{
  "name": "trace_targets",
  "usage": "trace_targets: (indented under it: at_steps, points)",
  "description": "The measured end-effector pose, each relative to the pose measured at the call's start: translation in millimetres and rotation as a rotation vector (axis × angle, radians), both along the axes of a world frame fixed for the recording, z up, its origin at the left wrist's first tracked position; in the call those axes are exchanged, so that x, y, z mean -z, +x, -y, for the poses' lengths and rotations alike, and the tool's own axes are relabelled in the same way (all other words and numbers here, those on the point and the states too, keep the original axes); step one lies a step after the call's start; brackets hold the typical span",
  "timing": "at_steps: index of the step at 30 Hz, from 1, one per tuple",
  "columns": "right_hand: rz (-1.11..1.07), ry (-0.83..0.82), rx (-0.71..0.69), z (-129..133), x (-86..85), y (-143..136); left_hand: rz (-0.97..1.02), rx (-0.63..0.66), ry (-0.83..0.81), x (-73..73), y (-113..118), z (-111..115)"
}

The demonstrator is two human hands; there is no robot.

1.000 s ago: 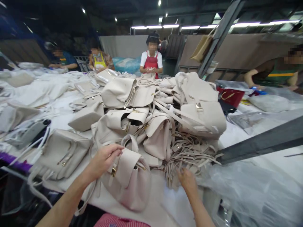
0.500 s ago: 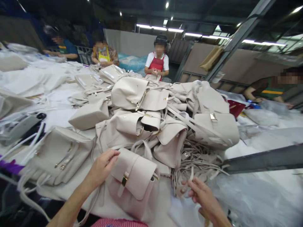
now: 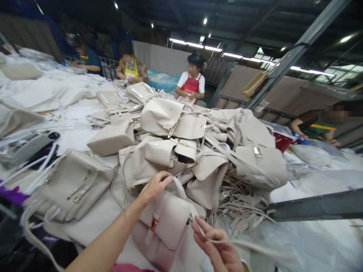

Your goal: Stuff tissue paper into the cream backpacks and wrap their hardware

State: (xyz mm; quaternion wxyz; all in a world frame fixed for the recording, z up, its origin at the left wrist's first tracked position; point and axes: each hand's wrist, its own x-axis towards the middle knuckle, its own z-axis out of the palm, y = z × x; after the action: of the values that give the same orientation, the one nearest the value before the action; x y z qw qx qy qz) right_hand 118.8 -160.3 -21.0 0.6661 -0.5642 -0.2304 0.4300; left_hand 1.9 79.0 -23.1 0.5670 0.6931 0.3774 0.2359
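A beige backpack point(image 3: 170, 221) with a front flap and gold buckle stands before me, leaning slightly. My left hand point(image 3: 159, 185) is closed at its top, thumb and fingers pinching the pale handle strap point(image 3: 179, 188). Beside the flap's right edge, my right hand point(image 3: 217, 243) grips a long thin beige strap point(image 3: 252, 246). One end of that strap trails to the right, blurred; a pale end rises above the fingers near the bag. Behind the right hand lies a heap of loose straps point(image 3: 238, 204).
Several beige bags point(image 3: 161, 117) are piled at the table's middle. Another backpack point(image 3: 76, 185) lies on the left. A grey metal beam point(image 3: 314, 206) crosses on the right near clear plastic point(image 3: 312, 241). Several co-workers, one in a red apron point(image 3: 190, 87), are around the table.
My right hand has come left from the loose-strap heap to the backpack, carrying a strap. My left hand has moved right and up from the flap's edge onto the handle strap.
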Motion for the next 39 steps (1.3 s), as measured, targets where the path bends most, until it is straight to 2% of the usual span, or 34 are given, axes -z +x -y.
trace_targets:
  at_steps: [3, 5, 9, 14, 16, 18, 20, 21, 23, 26, 30, 33, 36, 39]
  points:
    - [0.393, 0.112, -0.208, -23.8, 17.0, -26.5, 0.026, -0.02, -0.041, -8.9, -9.3, 10.8]
    - [0.606, 0.166, -0.284, -42.3, 24.7, -33.5, 0.016, -0.035, -0.066, -14.0, -13.8, 17.0]
    - [1.033, 0.268, -0.262, -70.9, 30.8, -30.5, -0.014, -0.049, -0.122, -19.2, -18.6, 25.0]
    - [1.353, 0.339, -0.211, -76.4, 29.5, -24.4, -0.045, 0.07, -0.161, -30.5, -14.1, 25.8]
    - [1.408, 0.385, -0.175, -73.3, 24.9, -22.2, -0.03, 0.047, -0.055, -40.2, -10.8, 28.9]
    - [1.412, 0.403, -0.139, -68.8, 18.9, -20.1, -0.023, 0.002, 0.18, -50.1, -10.3, 36.9]
    - [1.374, 0.371, -0.14, -63.2, 14.1, -19.8, -0.02, 0.003, 0.403, -56.6, -14.4, 49.3]
    - [1.335, 0.336, -0.158, -60.2, 12.5, -20.8, -0.012, 0.014, 0.454, -57.9, -18.0, 56.4]
    - [1.218, 0.271, -0.217, -54.7, 10.9, -25.5, 0.023, 0.016, 0.426, -56.6, -26.8, 70.1]
    - [0.935, 0.182, -0.305, -48.9, 9.8, -37.4, 0.084, -0.037, 0.277, -49.7, -38.6, 84.9]
    - [0.508, 0.006, -0.33, -47.4, 7.5, -49.9, 0.121, -0.111, 0.106, -43.8, -45.0, 93.6]
    - [0.214, -0.055, -0.274, -49.7, 6.7, -53.8, 0.138, -0.144, -0.004, -43.8, -44.6, 96.5]
    - [-0.093, -0.081, -0.179, -52.2, 3.9, -56.9, 0.239, -0.211, -0.206, -44.1, -43.0, 97.3]
    - [-0.294, -0.123, -0.147, -52.2, -2.6, -58.8, 0.348, -0.277, -0.411, -41.7, -45.4, 96.3]
